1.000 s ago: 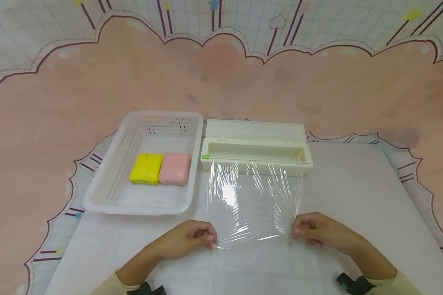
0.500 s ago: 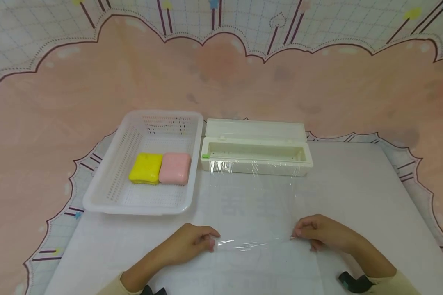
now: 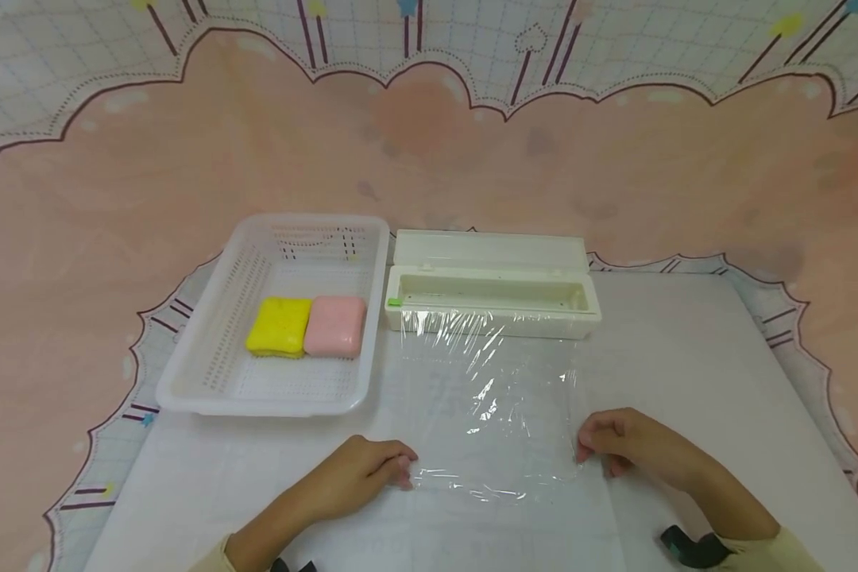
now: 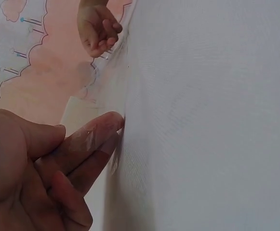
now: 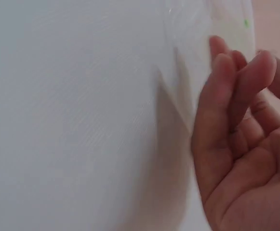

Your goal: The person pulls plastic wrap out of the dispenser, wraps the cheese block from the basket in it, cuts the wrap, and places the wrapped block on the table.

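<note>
A clear sheet of plastic wrap runs from the front of an open cream dispenser box toward me. My left hand holds its near left corner between thumb and index finger. In the left wrist view, the wrap clings to the index finger, with the other fingers curled below. My right hand grips the near right corner, thumb and fingertips together at the film's edge. Several fingers of this hand show curled in the right wrist view.
A white perforated basket stands left of the box, holding a yellow block and a pink block. The box lid is raised at the back. White cloth covers the table, before a patterned backdrop.
The wrap lay flatter half a second ago and is now creased and shiny again. My right hand has shifted slightly right; the left stays close to its place. Basket and box have not moved.
</note>
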The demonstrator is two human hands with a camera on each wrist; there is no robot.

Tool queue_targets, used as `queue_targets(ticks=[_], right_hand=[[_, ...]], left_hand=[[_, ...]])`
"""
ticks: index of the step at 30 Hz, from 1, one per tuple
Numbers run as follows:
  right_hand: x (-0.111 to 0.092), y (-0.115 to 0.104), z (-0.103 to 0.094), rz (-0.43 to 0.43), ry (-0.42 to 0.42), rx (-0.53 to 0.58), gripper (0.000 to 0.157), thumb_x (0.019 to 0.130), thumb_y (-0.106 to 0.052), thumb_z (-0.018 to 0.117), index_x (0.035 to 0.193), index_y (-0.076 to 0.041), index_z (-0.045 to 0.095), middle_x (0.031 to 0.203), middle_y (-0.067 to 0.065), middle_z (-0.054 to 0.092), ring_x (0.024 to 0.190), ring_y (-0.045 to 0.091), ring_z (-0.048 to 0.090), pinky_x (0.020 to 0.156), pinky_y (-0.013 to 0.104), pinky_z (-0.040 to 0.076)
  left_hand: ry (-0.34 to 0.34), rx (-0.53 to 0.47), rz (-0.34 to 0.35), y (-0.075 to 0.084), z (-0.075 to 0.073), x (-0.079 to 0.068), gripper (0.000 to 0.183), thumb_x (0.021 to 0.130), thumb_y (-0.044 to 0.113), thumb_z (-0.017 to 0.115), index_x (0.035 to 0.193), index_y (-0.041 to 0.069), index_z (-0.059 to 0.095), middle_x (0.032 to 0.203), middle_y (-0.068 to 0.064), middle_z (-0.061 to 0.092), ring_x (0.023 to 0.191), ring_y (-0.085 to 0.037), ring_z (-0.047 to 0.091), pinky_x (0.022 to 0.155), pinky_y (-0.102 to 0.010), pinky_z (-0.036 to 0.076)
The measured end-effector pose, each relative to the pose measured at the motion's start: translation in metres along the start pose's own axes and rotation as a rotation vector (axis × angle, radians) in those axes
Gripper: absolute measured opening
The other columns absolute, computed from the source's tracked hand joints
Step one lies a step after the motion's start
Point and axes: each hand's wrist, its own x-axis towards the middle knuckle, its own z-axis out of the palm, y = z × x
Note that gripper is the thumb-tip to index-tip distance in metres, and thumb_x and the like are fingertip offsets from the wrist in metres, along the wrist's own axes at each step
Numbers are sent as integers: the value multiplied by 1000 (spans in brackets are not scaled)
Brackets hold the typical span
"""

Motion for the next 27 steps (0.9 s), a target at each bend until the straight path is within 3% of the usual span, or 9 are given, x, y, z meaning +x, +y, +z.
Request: queue_targets(ticks=[2,6,10,14,17,21,27], right_hand=[[6,-6,3,-18,13,23,30,106,-29,56,115,-3,68,109,17,72,71,13,60,67,27,54],[19,-11,7,-58,-58,59,32,107,-26,53,124,0,61,120,19,70,91,22,70,78,36,61],[28,-7,8,2,-101,85,32,107,-27,53,123,0,60,118,15,72,105,26,72,81,37,61],[30,-3,5,60,-95,116,31,105,-27,57,121,0,59,113,14,73,105,26,74,79,36,62],[29,-2,4,69,-93,128,31,104,-26,59,120,0,58,113,14,74,106,25,73,79,36,62],[29,-3,4,65,-81,127,30,103,-25,61,120,0,58,112,14,74,106,25,73,78,36,62],[30,-4,7,74,-68,125,32,104,-27,59,120,1,59,112,13,74,106,26,73,79,37,62]], left_hand=[[3,-5,4,-3,1,0,22,107,21,54,116,13,72,88,18,76,94,1,69,88,-29,56],[2,-40,-20,-8,2,0,23,108,22,52,119,15,71,88,21,75,98,-1,69,91,-32,56],[-10,-107,-117,-11,1,-4,26,109,30,48,125,19,66,92,23,75,105,-1,66,96,-32,52],[-13,-329,-274,-15,-5,-11,35,110,37,45,135,16,58,98,12,79,86,-10,66,76,-29,54],[1,-532,-345,-18,-10,-15,42,110,37,45,139,8,52,102,-4,80,78,-19,70,63,-29,55],[12,-657,-347,-20,-15,-14,44,110,34,46,139,1,50,107,-14,78,97,-24,76,69,-32,59],[78,-645,-323,-11,-12,2,36,107,28,54,128,-1,56,104,-17,77,88,-28,76,66,-33,60]])
